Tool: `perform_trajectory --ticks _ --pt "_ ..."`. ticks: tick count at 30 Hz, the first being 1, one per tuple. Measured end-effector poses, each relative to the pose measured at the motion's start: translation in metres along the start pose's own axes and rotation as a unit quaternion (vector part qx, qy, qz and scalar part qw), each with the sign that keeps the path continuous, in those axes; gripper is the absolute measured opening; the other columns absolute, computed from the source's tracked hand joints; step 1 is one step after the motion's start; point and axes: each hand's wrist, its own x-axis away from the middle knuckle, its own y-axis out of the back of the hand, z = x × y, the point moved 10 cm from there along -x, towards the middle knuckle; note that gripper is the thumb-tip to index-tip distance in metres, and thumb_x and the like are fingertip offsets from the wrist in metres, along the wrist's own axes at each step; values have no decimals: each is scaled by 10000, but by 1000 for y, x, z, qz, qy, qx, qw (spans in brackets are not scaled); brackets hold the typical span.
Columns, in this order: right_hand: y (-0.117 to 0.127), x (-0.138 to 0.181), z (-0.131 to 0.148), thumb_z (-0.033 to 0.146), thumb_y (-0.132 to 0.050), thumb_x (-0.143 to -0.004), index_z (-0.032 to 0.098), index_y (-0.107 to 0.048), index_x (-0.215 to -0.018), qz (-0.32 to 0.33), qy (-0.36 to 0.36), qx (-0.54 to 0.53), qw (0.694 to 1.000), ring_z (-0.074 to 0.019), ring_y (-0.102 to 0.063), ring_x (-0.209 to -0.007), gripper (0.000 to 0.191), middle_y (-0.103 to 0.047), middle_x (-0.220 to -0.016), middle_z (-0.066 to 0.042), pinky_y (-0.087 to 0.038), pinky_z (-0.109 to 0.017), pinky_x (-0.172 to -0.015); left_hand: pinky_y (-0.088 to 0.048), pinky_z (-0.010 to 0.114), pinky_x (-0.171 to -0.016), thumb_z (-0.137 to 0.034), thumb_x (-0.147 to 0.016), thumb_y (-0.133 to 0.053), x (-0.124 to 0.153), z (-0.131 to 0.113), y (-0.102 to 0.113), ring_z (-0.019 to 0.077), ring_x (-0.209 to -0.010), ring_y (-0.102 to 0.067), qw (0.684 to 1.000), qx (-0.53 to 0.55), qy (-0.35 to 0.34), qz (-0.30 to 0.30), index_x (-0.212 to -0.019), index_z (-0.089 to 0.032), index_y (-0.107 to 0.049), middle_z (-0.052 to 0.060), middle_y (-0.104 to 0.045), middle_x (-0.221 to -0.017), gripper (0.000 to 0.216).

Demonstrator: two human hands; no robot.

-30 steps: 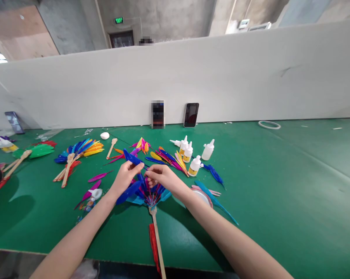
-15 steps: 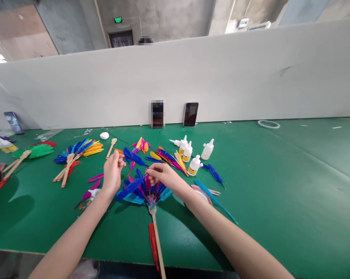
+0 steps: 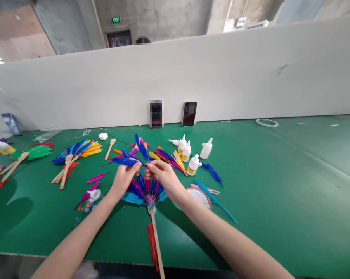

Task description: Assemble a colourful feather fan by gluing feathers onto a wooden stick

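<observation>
"Two hands are close together above the green table (image 3: pixel 279 186). What does the left hand (image 3: pixel 123 180) have?"

"Its thumb and fingers are pinched on a blue feather (image 3: pixel 123 161) that points out to the left."

"And the right hand (image 3: pixel 165 177)?"

"Fingers curled together, clamped at the lower end of a second blue feather (image 3: pixel 142 148), its tip pointing away from the person. How the thin quills cross between the hands, I can't tell."

"Where's the feather fan (image 3: pixel 149 193)?"

"On the table, just below both hands: blue, magenta and teal plumes spreading from a wooden handle (image 3: pixel 156 240) that runs toward the person."

"What else is near?"

"Beyond the right hand, white bottles (image 3: pixel 193 165) stand beside loose multicoloured feathers (image 3: pixel 167 157). A teal feather (image 3: pixel 209 193) lies right of that arm. Well to the left is a blue-and-yellow fan (image 3: pixel 68 159)."
</observation>
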Motion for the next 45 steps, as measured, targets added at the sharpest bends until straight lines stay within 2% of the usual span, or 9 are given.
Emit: perform_trajectory --ticks 2,6,10,19,27,35,37,41,45 --pt "-7 1 -3 375 -667 -575 178 -512 -617 23 -10 22 999 -87 -520 -482 255 -541 -523 48 -467 -254 -551 -342 228 -514 -373 -625 -618 -1 3 9 104 -480 -433 1000 -2 0 -27 -483 -169 -495 -33 -474 -454 277" --pt "-13 2 -8 364 -670 -577 178 -510 -596 44 -26 55 997 -83 -509 -435 246 -540 -481 54 -455 -240 -504 -323 220 -494 -355 -629 -615 -3 13 11 93 -473 -425 999 29 12 -26 -547 -162 -513 -45 -473 -460 233" --pt "-14 2 -9 352 -671 -571 176 -503 -599 44 -30 56 997 -76 -514 -425 245 -552 -474 56 -443 -225 -491 -297 213 -467 -333 -647 -606 -2 13 9 75 -448 -394 998 52 14 -28 -527 -166 -473 -57 -432 -439 246" --pt "-10 1 -8 362 -665 -581 170 -501 -606 49 -26 60 997 -73 -511 -442 254 -555 -495 49 -428 -226 -497 -281 207 -434 -328 -597 -664 -8 12 31 38 -395 -322 981 150 24 -120 -462 -174 -371 -80 -341 -411 358" --pt "-9 0 -5 305 -643 -604 167 -492 -591 58 -22 62 996 -72 -509 -450 205 -547 -490 49 -427 -225 -503 -281 194 -434 -298 -593 -677 -12 12 41 34 -402 -286 973 186 8 -140 -442 -171 -346 -85 -304 -406 385" --pt "-4 -1 -2 277 -642 -606 159 -511 -585 45 -24 43 998 -71 -512 -448 179 -555 -494 41 -433 -222 -495 -329 188 -475 -391 -629 -632 -13 17 66 33 -419 -317 950 214 8 -226 -529 -163 -465 -80 -349 -464 300" --pt "-3 -1 -2 272 -641 -606 155 -513 -582 39 -27 32 998 -69 -514 -453 175 -556 -495 41 -434 -217 -496 -343 192 -484 -464 -653 -591 -14 16 61 39 -435 -356 957 204 1 -207 -592 -162 -512 -70 -388 -495 318" --pt "-8 0 -6 267 -642 -610 158 -510 -590 55 -42 31 997 -68 -521 -453 172 -563 -497 46 -434 -217 -504 -363 201 -511 -428 -605 -650 -14 14 28 61 -494 -440 986 144 6 -83 -596 -153 -522 -47 -473 -534 304" --pt "-12 1 -11 245 -636 -622 163 -497 -585 71 -58 54 994 -66 -511 -430 166 -555 -479 55 -425 -216 -493 -321 197 -466 -310 -567 -687 -10 21 21 51 -440 -400 988 130 37 -75 -545 -152 -493 -70 -429 -452 252"
